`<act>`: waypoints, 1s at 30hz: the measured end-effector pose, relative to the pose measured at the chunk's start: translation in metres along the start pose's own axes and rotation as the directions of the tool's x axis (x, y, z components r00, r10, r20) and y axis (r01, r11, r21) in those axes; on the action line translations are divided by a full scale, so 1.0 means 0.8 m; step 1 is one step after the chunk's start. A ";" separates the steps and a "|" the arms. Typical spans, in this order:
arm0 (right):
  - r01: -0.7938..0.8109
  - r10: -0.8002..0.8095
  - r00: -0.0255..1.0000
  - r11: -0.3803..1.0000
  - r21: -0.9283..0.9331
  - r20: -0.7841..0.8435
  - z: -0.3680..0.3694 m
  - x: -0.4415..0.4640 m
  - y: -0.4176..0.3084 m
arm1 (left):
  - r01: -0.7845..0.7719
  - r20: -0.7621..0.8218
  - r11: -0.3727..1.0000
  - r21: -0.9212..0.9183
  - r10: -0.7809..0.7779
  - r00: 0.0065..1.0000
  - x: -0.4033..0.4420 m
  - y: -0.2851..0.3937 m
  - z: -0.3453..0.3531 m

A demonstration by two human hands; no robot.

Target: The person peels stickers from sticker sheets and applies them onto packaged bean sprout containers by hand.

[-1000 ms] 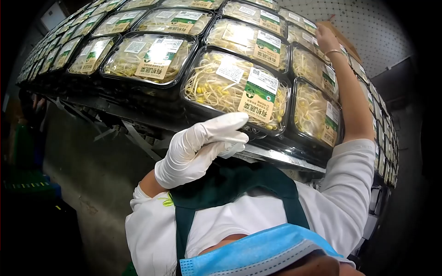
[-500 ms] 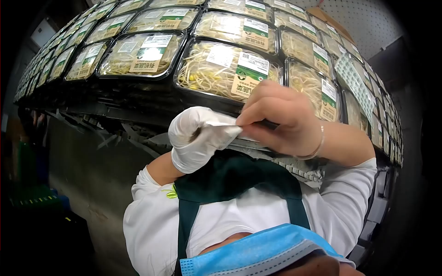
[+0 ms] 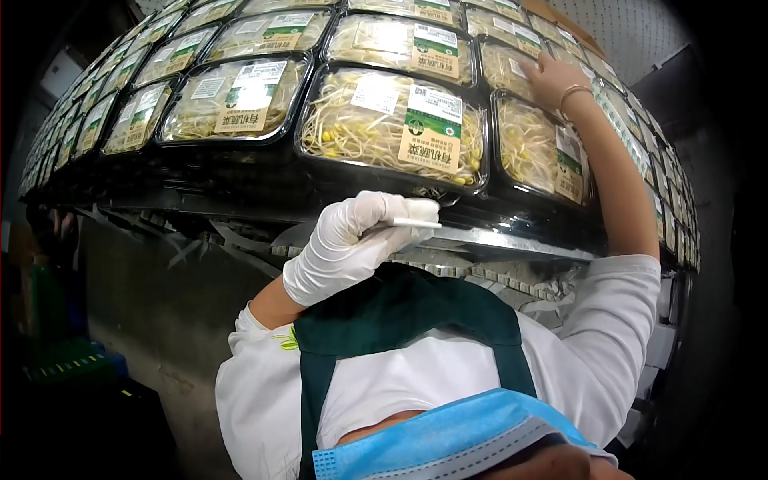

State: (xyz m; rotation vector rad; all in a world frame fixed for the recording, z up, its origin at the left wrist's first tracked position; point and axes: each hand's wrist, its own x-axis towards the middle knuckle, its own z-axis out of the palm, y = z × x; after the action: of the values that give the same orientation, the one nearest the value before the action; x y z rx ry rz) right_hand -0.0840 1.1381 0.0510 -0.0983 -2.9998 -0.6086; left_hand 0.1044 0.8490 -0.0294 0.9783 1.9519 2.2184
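My left hand, in a white glove, is closed on a small white folded item in front of the stacked trays. My bare right hand reaches over the packs at the right, its fingers on or just above a clear-lidded pack; whether it grips anything is hidden. Between my hands lie a large pack of bean sprouts with a green and brown label and a narrower sprout pack.
More labelled sprout packs stand in rows to the left and back. A dotted sheet lies over packs at the right, beside my forearm. A metal edge runs along the front. Green crates sit low at the left.
My right hand came in to my left hand, then moved away over the right-hand packs. My left hand still holds the white item. A dotted sheet now shows at the right.
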 end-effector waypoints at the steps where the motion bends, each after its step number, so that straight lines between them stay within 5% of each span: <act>1: 0.013 -0.012 0.999 0.999 0.035 -0.030 0.010 0.009 0.013 | 0.080 -0.095 0.987 -0.141 -0.094 0.991 0.002 0.013 0.009; 2: 0.025 -0.021 0.998 0.997 0.070 -0.064 0.013 0.009 0.017 | 0.140 -0.175 0.949 -0.283 -0.194 0.965 0.006 0.023 0.020; 4: 0.186 -0.126 0.976 0.908 0.376 -0.178 0.015 -0.004 0.022 | 0.101 -0.249 0.955 -0.277 -0.173 0.953 0.001 0.018 0.021; 6: 0.234 -0.305 0.941 0.264 0.936 -0.150 -0.032 -0.098 -0.036 | 0.099 -0.130 0.932 -0.349 -0.153 0.980 -0.004 0.014 0.009; 8: 0.687 -0.515 0.662 0.123 0.717 -0.545 -0.058 -0.189 -0.080 | 0.126 -0.146 0.938 -0.322 -0.180 0.973 -0.006 0.017 0.011; 10: 0.729 -0.486 0.589 -0.024 0.684 -0.645 -0.059 -0.235 -0.106 | -0.122 -0.137 0.990 -0.078 0.111 0.984 -0.007 0.004 0.009; 12: 0.951 -0.374 0.310 0.123 0.284 -0.874 -0.052 -0.237 -0.100 | -0.077 -0.047 0.960 -0.269 0.066 0.997 -0.006 0.002 0.017; 13: 0.906 -0.374 0.423 0.194 0.376 -0.825 -0.062 -0.233 -0.086 | 0.163 0.017 0.943 -0.289 -0.165 0.986 0.001 0.025 0.021; 14: 0.781 -0.287 0.618 0.330 0.529 -0.732 -0.059 -0.221 -0.066 | 0.126 -0.044 0.961 -0.245 -0.141 0.989 0.002 0.019 0.031; 16: 0.552 -0.067 0.816 0.386 0.740 -0.574 -0.046 -0.180 -0.019 | 0.093 0.026 0.956 -0.278 -0.089 0.996 0.000 0.001 0.025; 19: 0.235 -0.140 0.972 0.630 0.740 -0.189 -0.024 -0.145 0.008 | 0.166 0.075 0.978 -0.123 -0.157 0.985 -0.002 0.005 0.023; 21: 0.124 -0.128 0.991 0.705 0.698 -0.046 -0.012 -0.142 -0.001 | 0.106 0.121 0.994 0.005 -0.105 0.987 -0.004 -0.001 0.018; 22: 0.271 -0.176 0.956 0.836 0.476 -0.236 -0.006 -0.141 -0.001 | 0.033 0.169 0.990 0.135 -0.056 0.984 -0.004 -0.002 0.015; 23: 0.361 -0.261 0.880 0.910 0.202 -0.396 -0.001 -0.141 -0.001 | 0.119 0.153 0.988 0.100 -0.133 0.979 -0.007 0.000 0.013; 27: 0.237 -0.123 0.832 0.961 0.145 -0.540 0.014 -0.158 0.004 | 0.140 0.229 0.987 0.083 -0.156 0.961 -0.013 -0.016 -0.001; 28: 0.387 -0.217 0.856 0.870 0.305 -0.469 0.024 -0.163 0.003 | 0.317 0.187 0.947 -0.055 -0.302 0.935 -0.019 -0.014 0.001; 30: 0.424 -0.299 0.865 0.865 0.268 -0.403 0.036 -0.186 -0.010 | 0.277 0.136 0.945 -0.177 -0.255 0.957 -0.026 -0.031 0.010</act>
State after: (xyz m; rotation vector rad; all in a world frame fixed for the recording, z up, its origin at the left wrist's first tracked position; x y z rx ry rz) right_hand 0.0613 1.1351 0.0077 0.5601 -2.7246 -0.0819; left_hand 0.1155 0.8530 -0.0602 0.7446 1.6690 2.1050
